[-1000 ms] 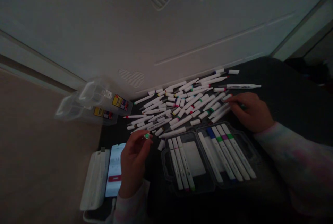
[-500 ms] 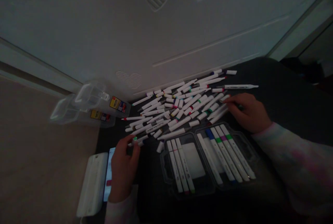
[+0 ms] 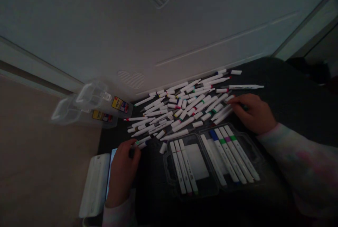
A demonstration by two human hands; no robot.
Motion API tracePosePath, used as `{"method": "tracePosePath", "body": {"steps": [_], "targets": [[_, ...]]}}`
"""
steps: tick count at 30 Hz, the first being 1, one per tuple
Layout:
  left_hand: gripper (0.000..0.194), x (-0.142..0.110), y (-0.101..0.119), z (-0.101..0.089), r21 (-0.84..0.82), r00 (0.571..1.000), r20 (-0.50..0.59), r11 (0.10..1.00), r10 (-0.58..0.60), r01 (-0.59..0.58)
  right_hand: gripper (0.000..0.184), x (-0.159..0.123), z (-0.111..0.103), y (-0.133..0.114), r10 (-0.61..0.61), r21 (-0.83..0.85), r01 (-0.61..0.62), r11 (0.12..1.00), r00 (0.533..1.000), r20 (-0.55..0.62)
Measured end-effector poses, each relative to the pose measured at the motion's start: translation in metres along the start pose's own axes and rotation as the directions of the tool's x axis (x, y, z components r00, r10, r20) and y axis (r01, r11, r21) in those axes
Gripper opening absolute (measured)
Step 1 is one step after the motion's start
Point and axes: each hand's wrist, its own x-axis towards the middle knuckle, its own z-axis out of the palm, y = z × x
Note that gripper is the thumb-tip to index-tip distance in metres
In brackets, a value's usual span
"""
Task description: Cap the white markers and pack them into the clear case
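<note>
while the loose markers (image 3: 185, 124) lie along the back edge, the worktop (image 3: 290, 96) gives room from the right hand (image 3: 253, 112) to its right edge; a strip separates the left hand (image 3: 123, 170) from the open case (image 3: 210, 184).
left fingers (image 3: 126, 144): nearly closed at a green-ended piece (image 3: 137, 143); grip cannot be confirmed.
right fingers (image 3: 239, 98): nearly closed at the pile; hold cannot be confirmed.
count: cased markers (image 3: 183, 167), three left, five right; clear boxes (image 3: 91, 95), two, left back corner.
</note>
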Motion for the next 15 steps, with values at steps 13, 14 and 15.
{"method": "tracePosePath", "body": {"steps": [13, 14, 15], "targets": [[0.024, -0.003, 0.004, -0.009, 0.019, 0.988, 0.045, 0.989, -0.145, 0.144, 0.017, -0.002, 0.0, 0.0, 0.015, 0.009, -0.015, 1.0, 1.0, 0.007], [0.027, -0.002, 0.004, -0.006, 0.018, 0.992, 0.064, 0.994, -0.109, 0.108, 0.017, -0.001, 0.0, 0.0, 0.011, 0.01, -0.012, 1.0, 1.0, 0.007], [0.03, -0.001, 0.004, -0.002, 0.022, 0.993, 0.087, 0.997, -0.079, 0.077, 0.017, -0.001, 0.001, 0.0, 0.006, 0.012, -0.006, 1.0, 1.0, 0.005]]}}
